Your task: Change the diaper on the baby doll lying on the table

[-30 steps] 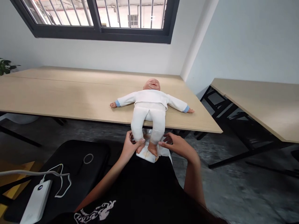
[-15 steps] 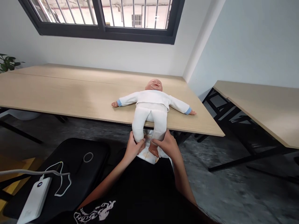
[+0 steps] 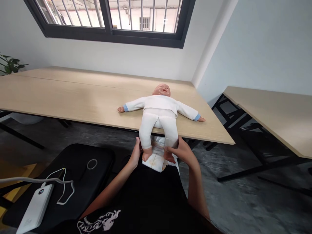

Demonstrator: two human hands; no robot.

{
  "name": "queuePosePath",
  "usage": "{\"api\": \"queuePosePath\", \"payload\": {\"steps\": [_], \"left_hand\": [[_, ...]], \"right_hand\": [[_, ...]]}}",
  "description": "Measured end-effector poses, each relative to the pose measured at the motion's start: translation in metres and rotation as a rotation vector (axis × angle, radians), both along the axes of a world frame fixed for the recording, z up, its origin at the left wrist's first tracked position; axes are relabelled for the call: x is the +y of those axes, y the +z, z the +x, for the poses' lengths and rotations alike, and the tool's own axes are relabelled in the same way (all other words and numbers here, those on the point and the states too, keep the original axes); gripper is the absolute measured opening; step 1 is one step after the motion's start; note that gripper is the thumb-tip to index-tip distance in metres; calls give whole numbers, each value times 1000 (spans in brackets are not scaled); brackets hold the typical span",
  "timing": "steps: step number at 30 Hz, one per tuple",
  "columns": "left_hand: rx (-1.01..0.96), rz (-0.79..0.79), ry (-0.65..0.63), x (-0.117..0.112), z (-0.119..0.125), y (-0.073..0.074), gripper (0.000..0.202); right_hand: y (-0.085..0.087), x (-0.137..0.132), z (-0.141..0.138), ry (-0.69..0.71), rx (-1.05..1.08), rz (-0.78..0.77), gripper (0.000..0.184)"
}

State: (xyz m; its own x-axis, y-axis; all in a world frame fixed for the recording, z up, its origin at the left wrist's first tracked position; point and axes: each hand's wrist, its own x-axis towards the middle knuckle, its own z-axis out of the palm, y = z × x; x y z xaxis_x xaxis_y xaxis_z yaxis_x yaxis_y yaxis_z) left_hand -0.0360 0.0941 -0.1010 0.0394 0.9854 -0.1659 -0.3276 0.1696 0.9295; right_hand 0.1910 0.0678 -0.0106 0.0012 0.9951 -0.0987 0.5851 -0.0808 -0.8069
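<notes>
A baby doll (image 3: 159, 102) in a white top with blue cuffs and white trousers lies face up on the wooden table (image 3: 97, 104). Its arms are spread, and its lower legs hang over the front edge. My right hand (image 3: 184, 151) grips the doll's leg on the right near the ankle, thumb in front and the other fingers hidden behind. Beside the other leg is my left hand (image 3: 135, 154), its thumb off the foot and its fingers loosely apart, partly hidden by the leg. Below the bare feet, a white cloth (image 3: 153, 161) with brownish marks lies on my lap.
A black chair (image 3: 80, 182) at the left carries a white power bank (image 3: 36, 208) with a cable. A second table (image 3: 273, 113) stands to the right, across a gap. Behind the doll are the wall and a barred window (image 3: 146, 35).
My left thumb has come off the doll's foot and that hand has moved slightly left. My right hand has shifted right with its leg, so the doll's legs are wider apart.
</notes>
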Motion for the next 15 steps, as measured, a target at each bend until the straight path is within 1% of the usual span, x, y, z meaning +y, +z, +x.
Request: {"api": "queuePosePath", "payload": {"steps": [1,3,5,6,9,11,13,15], "left_hand": [[-14,-48,-8,2,-3,-5,92],[54,-96,-33,4,-8,-13,87],[163,-65,-70,4,-12,-17,75],[198,-36,-112,3,-14,-17,70],[212,33,-306,0,-17,-9,70],[207,38,-414,-2,-18,-4,74],[214,29,-442,-2,-18,-5,73],[208,37,-446,1,-19,-12,69]], "right_hand": [[1,-2,6,35,13,-1,72],[2,-5,20,138,77,-39,73],[-3,-5,35,224,166,-88,68],[-8,-3,42,239,205,-100,65],[-33,11,57,227,289,-92,55],[-54,25,57,210,284,-80,48],[-73,36,49,185,223,-25,41],[-86,43,36,183,176,19,38]]}}
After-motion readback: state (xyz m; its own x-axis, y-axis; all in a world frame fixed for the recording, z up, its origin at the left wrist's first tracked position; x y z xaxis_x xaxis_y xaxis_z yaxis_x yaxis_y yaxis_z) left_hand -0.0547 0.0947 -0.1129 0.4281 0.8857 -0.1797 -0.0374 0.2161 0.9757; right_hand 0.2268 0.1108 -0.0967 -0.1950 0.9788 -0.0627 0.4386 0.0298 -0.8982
